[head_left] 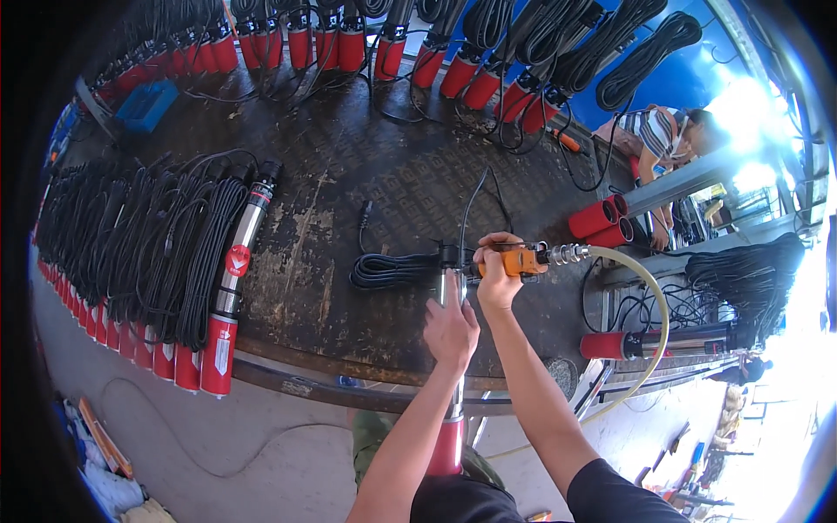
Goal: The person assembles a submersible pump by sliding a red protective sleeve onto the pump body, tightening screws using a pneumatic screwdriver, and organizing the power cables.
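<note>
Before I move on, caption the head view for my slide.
The right hand holds an orange hose-fed tool beside the far end of a silver-and-red cylinder; the left hand lies on it.

The central pump (451, 430) crosses the near edge of the bench (296, 227). Left of it lie a cable coil (397, 270) and, farther, a pump row (139, 261); beyond it, a second row (351, 50); right of it, a hand tool (516, 262) and, farther, a co-worker (663, 133).

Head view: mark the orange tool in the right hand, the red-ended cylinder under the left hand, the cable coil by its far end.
Orange tool (522, 262), head view, on its orange body.
Red-ended cylinder (446, 446), head view, on its red end.
Cable coil (399, 269), head view, on its black strands.
</note>
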`<control>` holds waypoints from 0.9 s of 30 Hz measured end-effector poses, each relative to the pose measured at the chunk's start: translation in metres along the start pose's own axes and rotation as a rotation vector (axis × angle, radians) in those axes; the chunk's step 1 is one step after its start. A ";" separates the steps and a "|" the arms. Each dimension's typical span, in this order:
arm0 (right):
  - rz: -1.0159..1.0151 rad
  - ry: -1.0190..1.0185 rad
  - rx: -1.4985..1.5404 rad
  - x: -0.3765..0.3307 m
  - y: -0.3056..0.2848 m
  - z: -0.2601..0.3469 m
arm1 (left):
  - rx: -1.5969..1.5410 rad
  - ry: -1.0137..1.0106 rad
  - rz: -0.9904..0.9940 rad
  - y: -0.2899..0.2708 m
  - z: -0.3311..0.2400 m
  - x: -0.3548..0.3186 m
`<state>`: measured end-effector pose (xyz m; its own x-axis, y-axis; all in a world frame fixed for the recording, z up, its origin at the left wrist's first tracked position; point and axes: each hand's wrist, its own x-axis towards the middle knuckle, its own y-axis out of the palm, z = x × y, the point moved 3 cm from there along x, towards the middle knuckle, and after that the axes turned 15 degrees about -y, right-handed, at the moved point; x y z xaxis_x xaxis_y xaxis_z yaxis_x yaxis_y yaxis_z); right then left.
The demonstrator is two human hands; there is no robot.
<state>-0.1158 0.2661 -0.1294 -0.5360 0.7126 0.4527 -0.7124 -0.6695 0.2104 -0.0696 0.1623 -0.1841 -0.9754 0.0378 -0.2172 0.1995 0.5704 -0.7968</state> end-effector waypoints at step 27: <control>0.205 -0.133 -0.082 0.010 0.007 -0.009 | -0.005 -0.028 -0.137 0.011 -0.005 -0.006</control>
<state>-0.1301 0.2706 -0.1312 -0.6126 0.5264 0.5895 -0.6323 -0.7740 0.0340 -0.0619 0.1728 -0.1887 -0.9905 -0.0639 -0.1220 0.0636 0.5729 -0.8171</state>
